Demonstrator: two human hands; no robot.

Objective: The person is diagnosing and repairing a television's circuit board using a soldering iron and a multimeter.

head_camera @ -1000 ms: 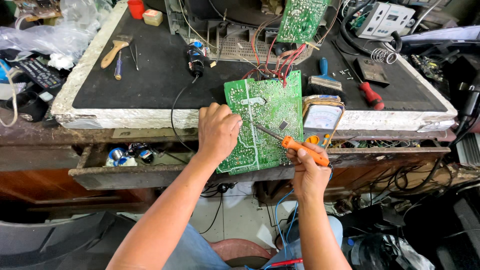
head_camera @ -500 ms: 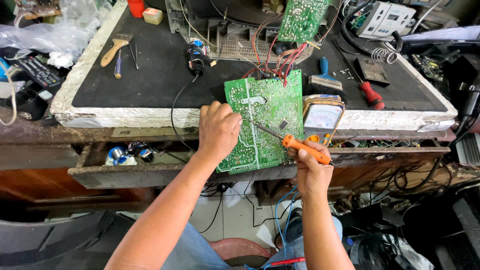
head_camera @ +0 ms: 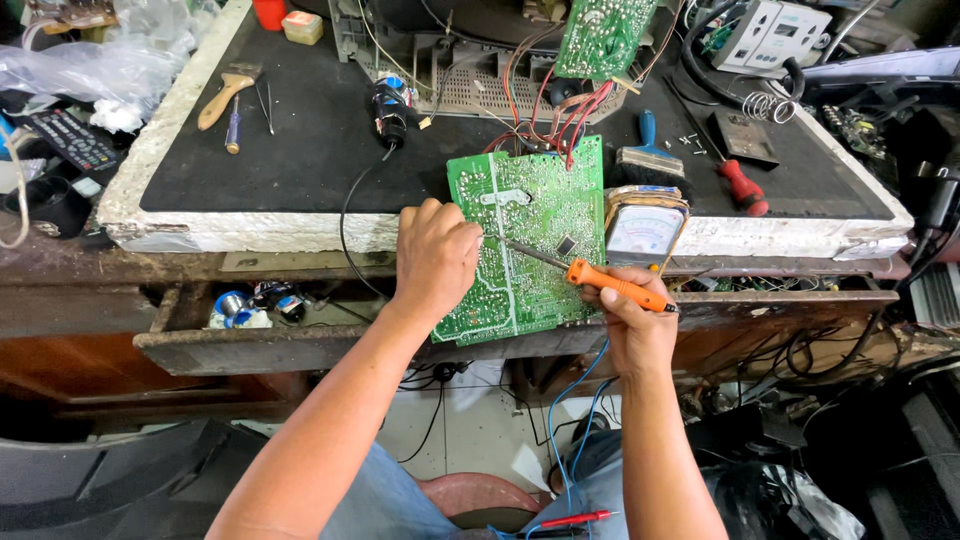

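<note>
A green circuit board [head_camera: 535, 235] lies solder side up, tilted over the front edge of the black workbench mat [head_camera: 300, 150], with red wires running from its top edge. My left hand [head_camera: 435, 255] grips the board's left edge. My right hand [head_camera: 630, 325] holds an orange-handled soldering iron [head_camera: 615, 285], whose metal tip touches the middle of the board near a small black chip.
An analog meter [head_camera: 645, 230] sits right of the board. A second green board [head_camera: 600, 35], a brush [head_camera: 650, 155], a red-handled screwdriver [head_camera: 742, 185], a wooden-handled brush [head_camera: 225, 90] and a soldering station [head_camera: 770, 30] lie on the bench. An open drawer [head_camera: 250, 305] holds small items. Cables hang below.
</note>
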